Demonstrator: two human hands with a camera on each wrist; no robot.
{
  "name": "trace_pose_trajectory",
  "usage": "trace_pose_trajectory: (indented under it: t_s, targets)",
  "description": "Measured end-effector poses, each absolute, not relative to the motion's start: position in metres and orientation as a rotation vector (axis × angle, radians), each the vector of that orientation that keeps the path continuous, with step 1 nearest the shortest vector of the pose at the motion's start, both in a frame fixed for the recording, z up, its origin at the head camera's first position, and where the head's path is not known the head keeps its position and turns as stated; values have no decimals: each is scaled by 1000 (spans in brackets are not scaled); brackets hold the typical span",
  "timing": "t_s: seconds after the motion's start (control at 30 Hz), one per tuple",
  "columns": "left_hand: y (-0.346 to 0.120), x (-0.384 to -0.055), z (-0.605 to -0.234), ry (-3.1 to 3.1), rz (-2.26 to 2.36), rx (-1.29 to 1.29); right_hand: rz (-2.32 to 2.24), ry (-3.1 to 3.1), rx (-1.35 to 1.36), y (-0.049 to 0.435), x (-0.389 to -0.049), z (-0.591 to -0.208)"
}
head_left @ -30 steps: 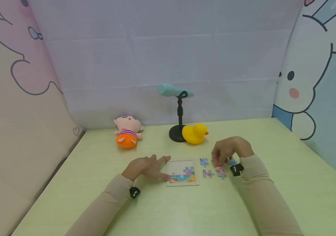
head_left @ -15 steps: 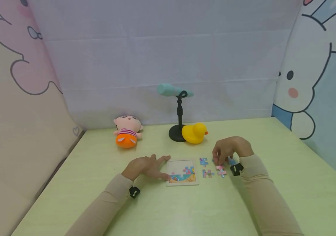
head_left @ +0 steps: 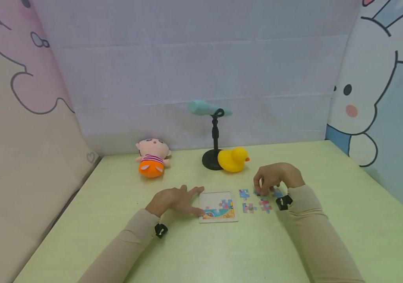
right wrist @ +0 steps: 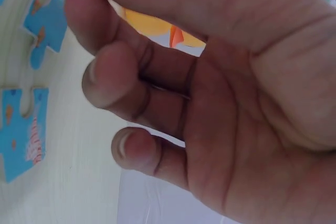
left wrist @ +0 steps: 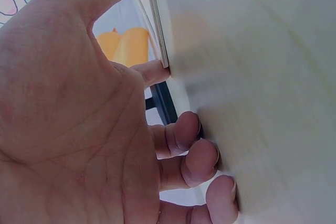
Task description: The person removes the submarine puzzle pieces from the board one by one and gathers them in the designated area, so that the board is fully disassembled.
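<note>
A small square puzzle tray [head_left: 219, 221], partly filled with pieces, lies on the table. My left hand [head_left: 176, 201] is spread at its left side, thumb and index finger touching the edge, as the left wrist view [left wrist: 79, 98] also shows; the other fingertips rest on the table. To the right of the tray, my right hand [head_left: 270, 179] bends down over loose puzzle pieces. Its index fingertip is right at a blue puzzle piece [right wrist: 47, 22], with thumb and index tips close together. I cannot tell whether they pinch it. A pink puzzle piece [head_left: 265, 206] lies just below that hand.
More puzzle pieces, a blue one [head_left: 244, 193] and a pink-blue one [head_left: 249, 208], lie between tray and right hand. Behind stand a yellow toy duck [head_left: 232, 160], a turquoise microphone [head_left: 201, 108] on a black stand [head_left: 215, 137], and a plush doll [head_left: 152, 159] at the left.
My right fingertips have moved slightly up and left, off the pink piece, which now shows more fully and has shifted a little. My left hand and the tray have stayed in place.
</note>
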State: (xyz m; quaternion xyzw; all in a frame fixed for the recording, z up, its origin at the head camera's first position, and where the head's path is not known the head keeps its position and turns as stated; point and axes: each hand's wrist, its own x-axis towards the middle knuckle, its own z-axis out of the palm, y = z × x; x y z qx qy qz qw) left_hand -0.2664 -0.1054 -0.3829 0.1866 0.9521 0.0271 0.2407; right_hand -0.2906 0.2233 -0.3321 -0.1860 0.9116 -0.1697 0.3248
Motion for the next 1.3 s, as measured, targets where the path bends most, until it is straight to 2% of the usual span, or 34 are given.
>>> trace_pose_trajectory:
  t_s: [0.33, 1.3]
  targets:
    - [-106, -267, -382, 2607, 77, 512, -499, 2386, -641, 223, -297, -335]
    - [-104, -268, -383, 2602, 81, 526, -487, 2495, -746, 188, -297, -345]
